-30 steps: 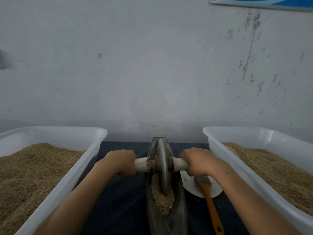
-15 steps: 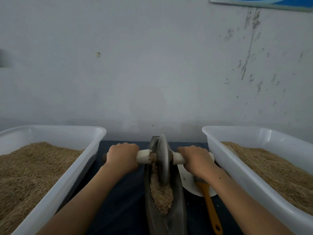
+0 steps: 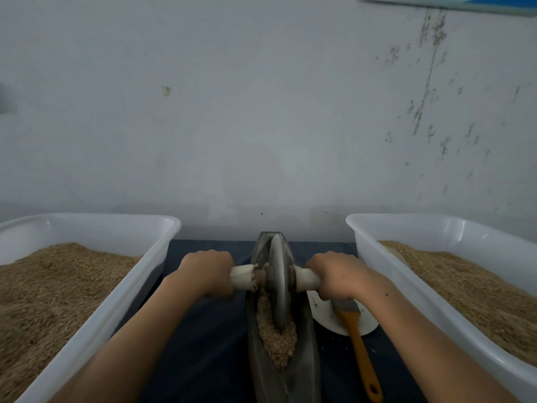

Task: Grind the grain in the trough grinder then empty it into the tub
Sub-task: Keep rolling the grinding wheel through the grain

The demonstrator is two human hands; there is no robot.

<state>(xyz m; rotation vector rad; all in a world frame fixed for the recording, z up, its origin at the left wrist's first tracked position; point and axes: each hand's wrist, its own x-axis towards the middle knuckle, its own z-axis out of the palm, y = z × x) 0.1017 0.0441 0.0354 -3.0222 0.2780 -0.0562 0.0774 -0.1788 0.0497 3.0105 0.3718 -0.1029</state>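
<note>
A dark boat-shaped trough grinder lies lengthwise in front of me on a dark cloth. A metal grinding wheel stands upright in it, towards the far end. Crushed grain fills the trough on the near side of the wheel. My left hand grips the pale left handle of the wheel's axle. My right hand grips the right handle. A white tub with grain stands to the right, another white tub with grain to the left.
A brush with an orange handle lies on a white plate between the trough and the right tub. A grey wall rises close behind the table. The dark cloth shows between the left tub and the trough.
Both hands rolled the wheel away from me along the trough, towards its far end, then back a little. More grain now shows on the near side of the wheel.
</note>
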